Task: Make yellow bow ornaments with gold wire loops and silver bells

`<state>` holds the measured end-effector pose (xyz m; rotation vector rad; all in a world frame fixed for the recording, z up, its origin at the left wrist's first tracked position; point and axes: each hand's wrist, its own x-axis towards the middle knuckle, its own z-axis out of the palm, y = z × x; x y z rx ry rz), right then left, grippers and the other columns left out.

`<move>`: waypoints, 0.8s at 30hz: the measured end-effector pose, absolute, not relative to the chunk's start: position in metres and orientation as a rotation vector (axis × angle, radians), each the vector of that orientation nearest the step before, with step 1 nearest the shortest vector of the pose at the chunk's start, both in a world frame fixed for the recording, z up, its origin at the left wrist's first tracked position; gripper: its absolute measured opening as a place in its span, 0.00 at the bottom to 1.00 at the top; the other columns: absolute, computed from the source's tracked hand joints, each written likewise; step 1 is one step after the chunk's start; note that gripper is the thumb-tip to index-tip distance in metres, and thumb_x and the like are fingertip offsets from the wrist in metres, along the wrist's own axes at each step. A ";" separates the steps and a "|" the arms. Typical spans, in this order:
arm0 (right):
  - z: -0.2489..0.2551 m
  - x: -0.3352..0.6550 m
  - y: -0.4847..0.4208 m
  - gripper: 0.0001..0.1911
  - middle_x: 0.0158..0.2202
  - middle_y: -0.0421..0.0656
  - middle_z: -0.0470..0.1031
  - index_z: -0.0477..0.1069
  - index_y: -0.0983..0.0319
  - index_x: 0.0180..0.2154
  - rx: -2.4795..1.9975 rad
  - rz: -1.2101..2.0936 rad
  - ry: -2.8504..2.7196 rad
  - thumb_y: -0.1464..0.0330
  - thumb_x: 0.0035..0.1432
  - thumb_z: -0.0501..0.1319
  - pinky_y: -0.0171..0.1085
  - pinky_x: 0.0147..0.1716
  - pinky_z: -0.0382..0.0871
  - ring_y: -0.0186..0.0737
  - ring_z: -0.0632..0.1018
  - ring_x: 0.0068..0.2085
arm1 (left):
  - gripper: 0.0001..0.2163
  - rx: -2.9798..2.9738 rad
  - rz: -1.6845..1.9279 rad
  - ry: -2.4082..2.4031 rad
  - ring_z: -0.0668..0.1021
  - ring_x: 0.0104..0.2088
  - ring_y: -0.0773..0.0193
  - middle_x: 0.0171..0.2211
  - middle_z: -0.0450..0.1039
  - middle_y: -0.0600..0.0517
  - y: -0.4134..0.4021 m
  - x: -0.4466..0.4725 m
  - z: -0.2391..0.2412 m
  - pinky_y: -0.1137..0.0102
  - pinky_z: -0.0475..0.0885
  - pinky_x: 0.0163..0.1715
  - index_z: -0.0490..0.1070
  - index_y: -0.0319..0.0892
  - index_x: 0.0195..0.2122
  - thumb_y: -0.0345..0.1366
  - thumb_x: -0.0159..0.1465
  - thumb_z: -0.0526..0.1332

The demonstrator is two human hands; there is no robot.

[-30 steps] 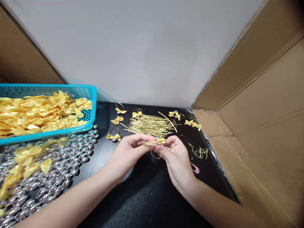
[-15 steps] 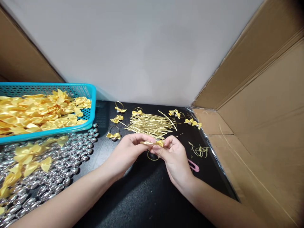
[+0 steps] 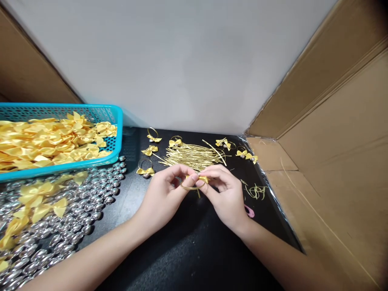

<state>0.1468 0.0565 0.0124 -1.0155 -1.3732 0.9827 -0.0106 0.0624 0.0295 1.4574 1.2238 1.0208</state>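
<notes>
Thumb and fingers of my left hand [image 3: 168, 194] pinch a yellow ribbon bow [image 3: 202, 178] from its left side. My right hand [image 3: 226, 194] is closed on the same bow from the right. A thin gold loop [image 3: 190, 188] hangs from the bow across the fingertips. Most of the bow is hidden by the fingers. Just beyond both hands lies a pile of gold twist ties [image 3: 194, 155]. Finished-looking bows with gold loops and silver beads lie around it, such as one bow [image 3: 146, 171] left of my left hand.
A turquoise basket [image 3: 119, 133] full of yellow bows stands at the left. In front of it many silver beads [image 3: 81, 214] are spread, with several bows on top. A pink clip-like piece [image 3: 249, 211] and tangled gold strands [image 3: 256, 192] lie right. Cardboard walls [image 3: 333, 121] flank the black table.
Both hands have drawn closer around the bow and turned it. The gold loop now spreads below the fingertips, and my right hand covers more of the pink piece.
</notes>
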 end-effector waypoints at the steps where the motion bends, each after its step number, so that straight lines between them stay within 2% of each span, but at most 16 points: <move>1: 0.013 0.147 0.057 0.03 0.37 0.42 0.75 0.77 0.58 0.33 -1.023 0.994 -1.369 0.70 0.54 0.68 0.37 0.38 0.77 0.38 0.78 0.39 | 0.09 1.462 1.024 1.223 0.74 0.29 0.65 0.29 0.76 0.54 0.063 -0.010 0.029 0.71 0.67 0.30 0.75 0.42 0.31 0.43 0.62 0.64; 7: 0.015 0.150 0.062 0.11 0.36 0.39 0.74 0.71 0.58 0.35 -1.058 1.049 -1.213 0.75 0.47 0.65 0.38 0.41 0.75 0.37 0.77 0.39 | 0.08 1.382 1.121 1.302 0.73 0.26 0.67 0.27 0.76 0.55 0.067 -0.010 0.028 0.71 0.67 0.29 0.75 0.42 0.30 0.41 0.60 0.66; 12: 0.023 0.157 0.066 0.01 0.29 0.38 0.72 0.71 0.60 0.29 -1.134 1.039 -1.233 0.70 0.52 0.61 0.35 0.33 0.69 0.35 0.73 0.31 | 0.09 1.312 1.132 1.295 0.73 0.27 0.67 0.27 0.76 0.55 0.070 -0.012 0.033 0.72 0.67 0.29 0.75 0.41 0.29 0.42 0.58 0.67; 18: 0.021 0.150 0.061 0.04 0.28 0.39 0.72 0.76 0.62 0.31 -1.182 1.179 -1.554 0.68 0.54 0.65 0.36 0.32 0.65 0.35 0.71 0.31 | 0.08 1.235 1.125 1.215 0.75 0.29 0.67 0.27 0.76 0.55 0.069 -0.012 0.035 0.73 0.69 0.32 0.75 0.41 0.28 0.40 0.57 0.68; 24: 0.020 0.146 0.056 0.07 0.26 0.39 0.72 0.75 0.62 0.28 -1.157 1.169 -1.596 0.69 0.57 0.64 0.37 0.33 0.66 0.35 0.72 0.30 | 0.08 1.250 1.212 1.248 0.74 0.29 0.67 0.27 0.75 0.55 0.074 -0.017 0.035 0.73 0.69 0.32 0.75 0.41 0.28 0.39 0.57 0.69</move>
